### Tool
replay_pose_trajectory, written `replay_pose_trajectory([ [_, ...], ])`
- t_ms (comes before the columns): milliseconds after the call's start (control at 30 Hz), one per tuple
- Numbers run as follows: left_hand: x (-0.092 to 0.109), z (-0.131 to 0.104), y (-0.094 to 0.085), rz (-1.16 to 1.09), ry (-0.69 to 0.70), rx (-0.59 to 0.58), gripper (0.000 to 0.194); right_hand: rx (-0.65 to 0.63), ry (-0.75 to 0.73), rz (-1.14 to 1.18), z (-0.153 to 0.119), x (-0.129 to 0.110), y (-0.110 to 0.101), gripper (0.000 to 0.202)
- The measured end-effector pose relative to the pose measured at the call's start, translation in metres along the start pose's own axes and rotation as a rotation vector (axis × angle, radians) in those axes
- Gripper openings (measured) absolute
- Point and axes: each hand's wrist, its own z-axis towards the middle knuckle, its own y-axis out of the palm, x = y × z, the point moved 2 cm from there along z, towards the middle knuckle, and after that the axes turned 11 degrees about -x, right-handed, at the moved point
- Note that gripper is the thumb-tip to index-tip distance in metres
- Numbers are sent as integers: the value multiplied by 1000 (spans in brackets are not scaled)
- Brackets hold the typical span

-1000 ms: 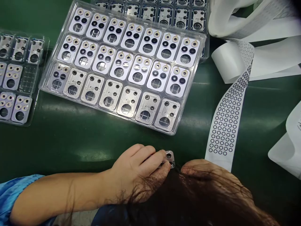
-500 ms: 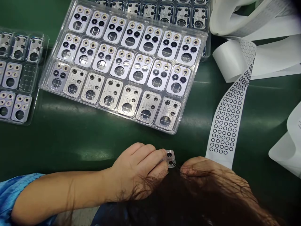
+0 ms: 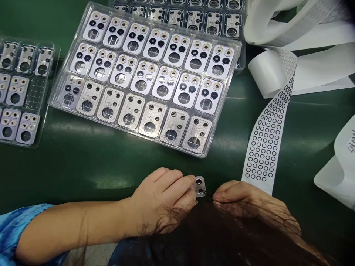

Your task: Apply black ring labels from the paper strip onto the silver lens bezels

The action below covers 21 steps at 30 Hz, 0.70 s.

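Head view, looking down on a dark green work mat [image 3: 83, 162]. Left hand [image 3: 163, 197] has its fingers closed around a small silver metal camera-frame plate [image 3: 200, 186], pinching it at its 9 o'clock edge, low in the middle of the shot. That plate's long axis runs roughly 12 to 6 with a slight lean toward 1, and the face with two dark round holes points up at the camera. Right hand [image 3: 238, 195] sits just at 3 o'clock of the plate, fingertips bunched right by its lower corner; dark hair [image 3: 222, 236] covers most of it, so can't tell if it's gripping anything.

At 12 o'clock from the plate, near but apart, lies a clear plastic blister tray [image 3: 224, 122] full of lilac and silver camera frames, its near edge slanting down toward 4 o'clock. A white liner strip printed with small black rings [image 3: 266, 144] ends just at 1 o'clock of the right hand. A second clear tray [image 3: 41, 122] sits at 10 o'clock, well apart. Bare mat lies open from 9 to 11 o'clock of the left hand.
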Motion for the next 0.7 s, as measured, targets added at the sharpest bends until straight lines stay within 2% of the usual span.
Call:
replay_pose_trajectory([
  [100,-1,-1,2,-3,4,6,18,17,-75,-27,-1,0,0,23],
  [300,0,-2,3,-2,18,28,18,8,-7,8,-5,4,3,24],
  [367,5,-3,1,36,28,41,23,40,-3,5,-5,3,1,26],
  [433,10,-5,-2,116,16,0,28,98,-6,-10,-6,3,-1,22],
  [500,12,-6,-4,192,-2,-35,27,156,5,6,-7,4,-2,18],
  [567,9,-5,-8,200,16,-2,25,211,12,53,-9,6,-3,20],
  [633,1,-1,-13,67,56,87,23,270,18,125,-10,8,-4,22],
  [700,-11,6,-19,-238,-49,59,24,323,11,186,-9,9,-4,21],
])
